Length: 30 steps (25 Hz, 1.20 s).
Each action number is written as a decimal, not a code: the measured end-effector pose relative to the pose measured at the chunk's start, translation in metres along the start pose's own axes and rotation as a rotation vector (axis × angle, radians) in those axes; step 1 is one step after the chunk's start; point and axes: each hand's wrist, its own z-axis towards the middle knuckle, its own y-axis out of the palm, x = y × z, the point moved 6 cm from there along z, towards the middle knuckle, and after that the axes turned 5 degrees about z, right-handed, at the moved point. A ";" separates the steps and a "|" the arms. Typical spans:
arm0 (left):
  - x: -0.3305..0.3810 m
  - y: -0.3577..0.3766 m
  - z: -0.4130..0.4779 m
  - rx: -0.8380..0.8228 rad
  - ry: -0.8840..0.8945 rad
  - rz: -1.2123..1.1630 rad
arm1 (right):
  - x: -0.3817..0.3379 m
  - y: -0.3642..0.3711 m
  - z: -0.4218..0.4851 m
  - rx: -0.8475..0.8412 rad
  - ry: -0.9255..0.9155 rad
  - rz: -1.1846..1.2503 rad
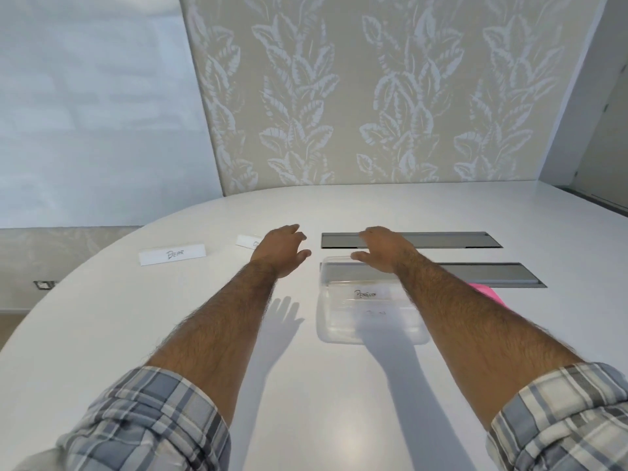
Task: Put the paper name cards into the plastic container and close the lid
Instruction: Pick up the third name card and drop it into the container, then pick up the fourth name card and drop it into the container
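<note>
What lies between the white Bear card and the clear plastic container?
Head view: the left hand and a second white paper card, partly hidden behind it.

Left hand [280, 248] and right hand [384, 248] hover loose; Penguin card [366, 294] probably in the clear container [334, 331], Bear card [172, 254] at 9 o'clock.

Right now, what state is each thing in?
Left grip: open, empty.
Right grip: open, empty.
Container: on table, lid unclear.
Penguin card: inside container.
Bear card: on table, outside container.
Second card: on table, partly behind left grip.
Hatches: shut.
</note>
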 end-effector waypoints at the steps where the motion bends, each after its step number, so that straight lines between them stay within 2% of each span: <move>1: -0.013 -0.006 -0.008 0.010 -0.028 0.010 | -0.011 -0.005 0.001 0.017 -0.024 -0.004; 10: -0.152 -0.052 -0.090 0.041 -0.242 0.093 | -0.135 -0.022 0.028 0.087 -0.189 -0.037; 16: -0.258 -0.057 -0.128 0.029 -0.336 0.096 | -0.219 -0.007 0.066 0.076 -0.232 -0.041; 25: -0.402 -0.011 -0.118 -0.031 -0.284 0.055 | -0.325 0.048 0.141 0.020 -0.166 0.010; 30: -0.454 0.007 -0.103 -0.061 -0.241 0.052 | -0.359 0.071 0.175 -0.004 -0.126 0.014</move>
